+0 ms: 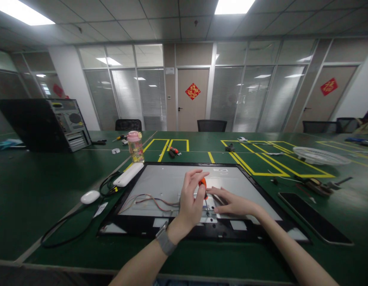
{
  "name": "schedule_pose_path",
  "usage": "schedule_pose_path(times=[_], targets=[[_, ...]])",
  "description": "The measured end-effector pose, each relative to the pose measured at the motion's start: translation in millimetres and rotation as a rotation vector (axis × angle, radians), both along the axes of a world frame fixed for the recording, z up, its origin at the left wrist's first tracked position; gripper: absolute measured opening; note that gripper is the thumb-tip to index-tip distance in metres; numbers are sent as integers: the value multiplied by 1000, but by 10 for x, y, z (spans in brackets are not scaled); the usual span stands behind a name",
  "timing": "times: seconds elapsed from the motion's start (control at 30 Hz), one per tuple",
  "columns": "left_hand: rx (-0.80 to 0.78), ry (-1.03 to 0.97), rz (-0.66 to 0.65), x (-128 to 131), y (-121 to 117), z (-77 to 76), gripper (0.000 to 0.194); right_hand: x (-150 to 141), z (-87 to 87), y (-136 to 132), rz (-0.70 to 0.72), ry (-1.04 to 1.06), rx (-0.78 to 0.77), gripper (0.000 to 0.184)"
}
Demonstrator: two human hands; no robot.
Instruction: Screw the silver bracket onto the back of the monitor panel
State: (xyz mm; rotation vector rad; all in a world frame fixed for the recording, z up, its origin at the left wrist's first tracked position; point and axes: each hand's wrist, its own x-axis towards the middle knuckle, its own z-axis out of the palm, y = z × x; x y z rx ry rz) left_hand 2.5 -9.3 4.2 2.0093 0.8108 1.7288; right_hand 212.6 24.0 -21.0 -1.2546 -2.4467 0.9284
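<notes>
A flat screen panel (168,178) with a black frame lies on the green table, its pale metal back facing up. My left hand (192,198), with a watch on the wrist, is closed around the orange-red handle of a screwdriver (203,183). The shaft points down to a small metal bracket (212,219) near the panel's front edge; whether its tip sits in a screw I cannot tell. Just right of it, my right hand (233,201) rests on the panel, fingers stretched out towards the screwdriver. Several thin wires (154,198) run across the panel left of my left hand.
Left of the panel are a white power strip (128,174), a white mouse (90,197), a black cable (67,243) and a pink-lidded bottle (135,147). A computer case (43,123) stands further left. On the right lie a dark phone (315,216) and a clear round cover (320,155).
</notes>
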Motion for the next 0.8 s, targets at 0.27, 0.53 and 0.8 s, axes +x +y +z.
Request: schedule_pose_path(times=[0.27, 0.53, 0.8], targets=[[32, -7, 27, 33, 26, -3, 24, 29, -67, 39, 12, 9, 19, 78], [-25, -7, -19, 25, 9, -2, 30, 40, -92, 58, 11, -7, 20, 76], [8, 29, -12, 24, 12, -3, 31, 15, -32, 16, 13, 0, 15, 77]])
